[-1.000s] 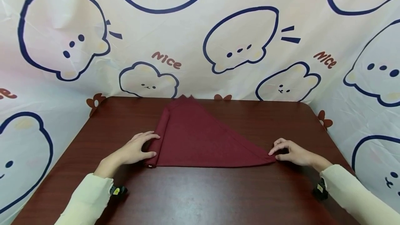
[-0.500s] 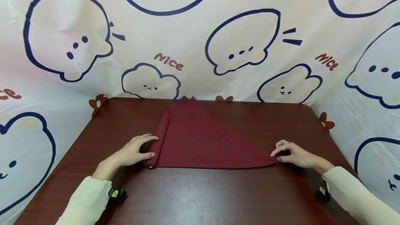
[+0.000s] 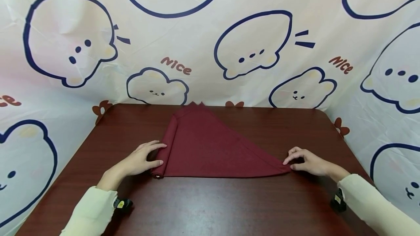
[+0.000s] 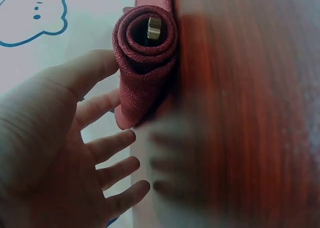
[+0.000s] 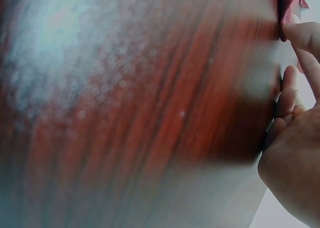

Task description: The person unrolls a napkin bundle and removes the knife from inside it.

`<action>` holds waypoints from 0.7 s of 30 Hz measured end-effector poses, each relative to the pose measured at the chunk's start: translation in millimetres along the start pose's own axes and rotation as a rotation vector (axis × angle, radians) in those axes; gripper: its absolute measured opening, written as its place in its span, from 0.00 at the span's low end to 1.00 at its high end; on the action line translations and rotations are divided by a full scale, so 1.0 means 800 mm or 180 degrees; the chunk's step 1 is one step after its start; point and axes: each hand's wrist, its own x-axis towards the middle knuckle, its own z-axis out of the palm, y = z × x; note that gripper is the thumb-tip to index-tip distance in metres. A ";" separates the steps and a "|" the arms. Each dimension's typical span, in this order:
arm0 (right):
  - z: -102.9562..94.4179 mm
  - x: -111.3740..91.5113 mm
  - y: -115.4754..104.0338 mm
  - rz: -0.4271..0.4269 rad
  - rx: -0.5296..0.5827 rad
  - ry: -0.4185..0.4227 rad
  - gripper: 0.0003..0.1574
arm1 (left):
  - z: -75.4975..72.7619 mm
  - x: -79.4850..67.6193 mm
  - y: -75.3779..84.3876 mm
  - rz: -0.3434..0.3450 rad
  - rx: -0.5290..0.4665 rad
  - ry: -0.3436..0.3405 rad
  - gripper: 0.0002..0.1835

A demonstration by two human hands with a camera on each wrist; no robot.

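A dark red cloth (image 3: 210,145) lies folded on the table, with its left side wound into a roll (image 3: 168,141). In the left wrist view, a small gold-coloured object (image 4: 154,28) sits inside the roll's open end; what it is, I cannot tell. My left hand (image 3: 136,161) rests against the near part of the roll, thumb and forefinger touching it and the other fingers loosely extended. At the far right, my right hand (image 3: 310,161) pinches the cloth's pointed corner between thumb and fingers. The right wrist view shows just a strip of the cloth (image 5: 286,10).
The brown wood-grain table (image 3: 210,207) extends around the cloth. A white sheet with cartoon animals (image 3: 197,39) hangs behind it and along both sides. The cloth's back tips reach the table's far edge. Small black devices (image 3: 124,204) are strapped to both wrists.
Both hands and the cloth keep their places. Only a slight shift of the head view shows.
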 end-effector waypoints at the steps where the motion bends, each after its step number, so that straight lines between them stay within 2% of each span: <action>1: 0.000 0.000 0.000 -0.0001 0.0011 -0.0004 0.09 | 0.000 0.000 0.001 0.0009 0.0000 0.0006 0.30; 11: 0.000 0.001 0.000 0.0029 -0.0030 0.0026 0.09 | -0.001 0.008 0.020 0.0060 0.0066 0.0033 0.31; 15: -0.001 0.001 0.000 0.0018 -0.0038 0.0014 0.09 | 0.002 0.012 0.027 0.0094 0.0192 -0.0015 0.32; 21: -0.001 0.001 0.000 -0.0031 -0.0043 0.0000 0.09 | 0.008 0.014 0.028 0.0023 0.0351 -0.0138 0.33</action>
